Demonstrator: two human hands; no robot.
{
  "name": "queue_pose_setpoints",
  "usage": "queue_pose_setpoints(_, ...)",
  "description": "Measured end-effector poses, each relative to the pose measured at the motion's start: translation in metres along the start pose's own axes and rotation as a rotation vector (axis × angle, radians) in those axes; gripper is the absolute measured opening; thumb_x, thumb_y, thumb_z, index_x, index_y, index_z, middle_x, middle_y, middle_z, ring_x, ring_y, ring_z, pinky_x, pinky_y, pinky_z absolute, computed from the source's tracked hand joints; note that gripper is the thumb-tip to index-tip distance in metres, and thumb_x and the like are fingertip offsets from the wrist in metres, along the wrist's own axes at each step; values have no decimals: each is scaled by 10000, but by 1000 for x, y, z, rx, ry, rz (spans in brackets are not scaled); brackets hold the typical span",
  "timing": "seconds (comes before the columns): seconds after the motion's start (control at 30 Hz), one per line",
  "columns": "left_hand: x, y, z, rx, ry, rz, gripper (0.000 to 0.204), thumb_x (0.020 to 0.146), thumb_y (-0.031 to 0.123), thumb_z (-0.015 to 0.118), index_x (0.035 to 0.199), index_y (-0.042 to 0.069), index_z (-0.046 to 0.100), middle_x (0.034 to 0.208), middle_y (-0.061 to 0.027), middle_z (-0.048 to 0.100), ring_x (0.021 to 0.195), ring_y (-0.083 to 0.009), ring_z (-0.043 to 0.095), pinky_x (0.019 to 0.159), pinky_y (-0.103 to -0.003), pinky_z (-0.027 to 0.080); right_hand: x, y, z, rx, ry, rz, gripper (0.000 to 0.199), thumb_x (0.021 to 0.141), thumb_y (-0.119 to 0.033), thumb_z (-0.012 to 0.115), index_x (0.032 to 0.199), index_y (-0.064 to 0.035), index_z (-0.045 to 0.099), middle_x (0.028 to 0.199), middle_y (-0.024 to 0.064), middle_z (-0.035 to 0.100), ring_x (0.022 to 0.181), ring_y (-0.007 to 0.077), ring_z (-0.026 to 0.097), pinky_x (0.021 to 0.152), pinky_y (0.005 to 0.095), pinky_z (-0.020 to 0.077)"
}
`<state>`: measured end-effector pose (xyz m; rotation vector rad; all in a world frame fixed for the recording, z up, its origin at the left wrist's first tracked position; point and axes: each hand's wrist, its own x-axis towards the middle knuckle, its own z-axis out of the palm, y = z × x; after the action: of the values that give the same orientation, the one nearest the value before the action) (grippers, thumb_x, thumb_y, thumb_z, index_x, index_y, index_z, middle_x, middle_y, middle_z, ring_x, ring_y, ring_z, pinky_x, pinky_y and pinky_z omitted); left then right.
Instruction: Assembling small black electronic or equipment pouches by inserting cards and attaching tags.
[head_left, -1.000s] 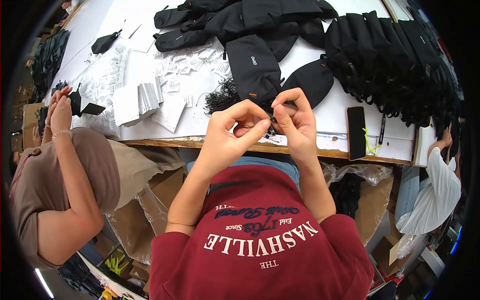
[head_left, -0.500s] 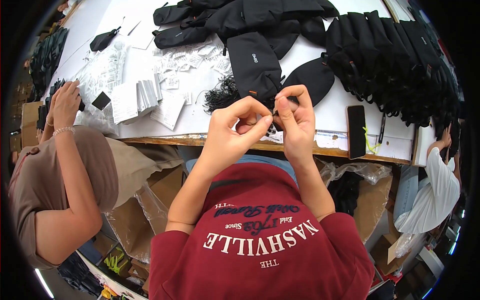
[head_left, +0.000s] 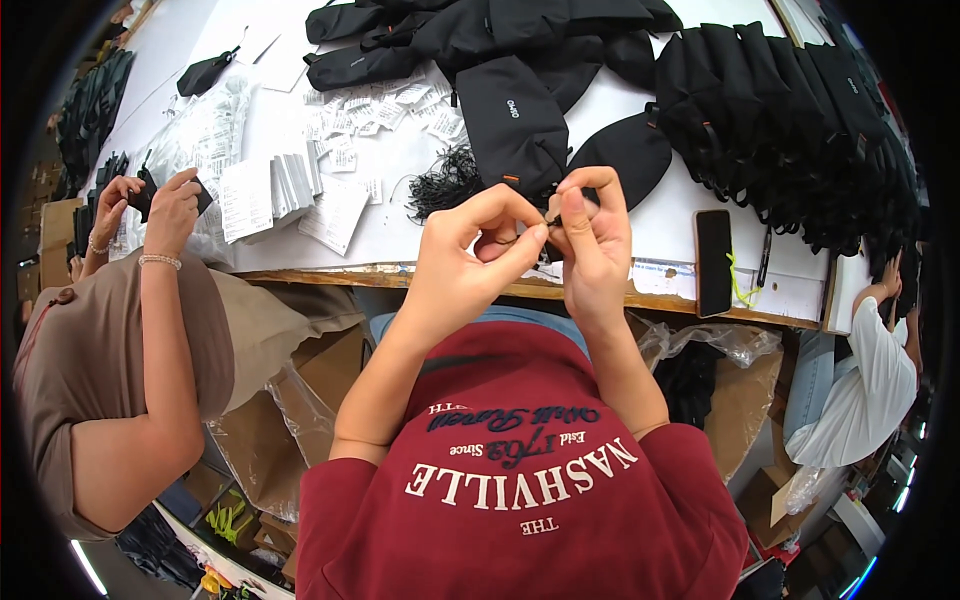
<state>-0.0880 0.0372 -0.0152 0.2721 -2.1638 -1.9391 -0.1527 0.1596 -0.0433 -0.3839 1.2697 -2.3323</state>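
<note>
My left hand [head_left: 468, 248] and my right hand [head_left: 596, 245] meet at the table's front edge, fingertips almost touching. Thumb and forefinger of each are pinched on a small dark cord-like piece [head_left: 551, 224]; its exact kind is mostly hidden by the fingers. Just beyond them lies a black fabric pouch [head_left: 512, 125] with a small orange tab at its near end, close to my fingertips. To the left of the pouch is a tangled heap of thin black strings [head_left: 447, 188]. A rounded black pouch [head_left: 625, 155] rests beyond my right hand.
White tags [head_left: 370, 110] lie scattered, with stacked labels [head_left: 270, 200] nearer. Black pouches are heaped at the back [head_left: 500, 35] and lined up at right [head_left: 770, 130]. A phone [head_left: 713, 262] and pen [head_left: 765, 256] lie right. Co-workers sit left [head_left: 120, 350] and right [head_left: 855, 390].
My hands stay pinched together nearly in place, with a slight shift of the right fingers. The left co-worker's hands have lifted a small black item. The black pouch has shifted slightly.
</note>
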Motion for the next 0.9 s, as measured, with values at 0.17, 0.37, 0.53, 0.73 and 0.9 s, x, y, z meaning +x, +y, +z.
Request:
queue_pose_setpoints(0.17, -2, 1, -2, -11, -16, -57, 48, 818, 34, 647, 811, 14, 604, 636, 70, 449, 569, -9, 322, 508, -195, 229, -1, -1, 3, -98, 0, -40, 122, 975, -143, 520, 1009, -50, 449, 674, -39, 513, 571, -5, 379, 520, 160, 285)
queue_pose_setpoints(0.37, -2, -1, -3, 28, -23, -45, 65, 808, 49, 640, 789, 18, 586, 533, 49, 384, 515, -22, 293, 472, -213, 238, -4, 4, 1, -457, 13, -278, 97, 940, -72, 559, 971, -22, 483, 710, 6, 578, 625, 25, 498, 541, 169, 351)
queue_pose_setpoints(0.53, -4, -1, -4, 56, -25, -32, 73, 801, 54, 653, 797, 16, 591, 541, 43, 386, 510, -24, 290, 463, -221, 240, -4, 2, 0, -476, -36, -242, 88, 926, -47, 570, 956, -14, 495, 720, 23, 600, 638, 43, 538, 557, 173, 386)
queue_pose_setpoints(0.73, -13, -6, -12, 124, -43, -15, 69, 797, 58, 664, 808, 24, 605, 609, 15, 451, 511, -51, 331, 468, -234, 271, 19, -22, -14, -379, -299, 213, 191, 964, -194, 536, 916, -10, 554, 595, -66, 456, 547, -3, 367, 481, 190, 260)
queue_pose_setpoints(0.9, -17, -3, -6, 391, -171, 229, 78, 761, 34, 677, 787, 24, 605, 595, -15, 454, 555, -109, 410, 505, -254, 318, 67, 8, -3, -1313, -271, -451, 377, 795, -355, 696, 920, -25, 563, 855, 99, 559, 802, 231, 535, 713, 325, 433)
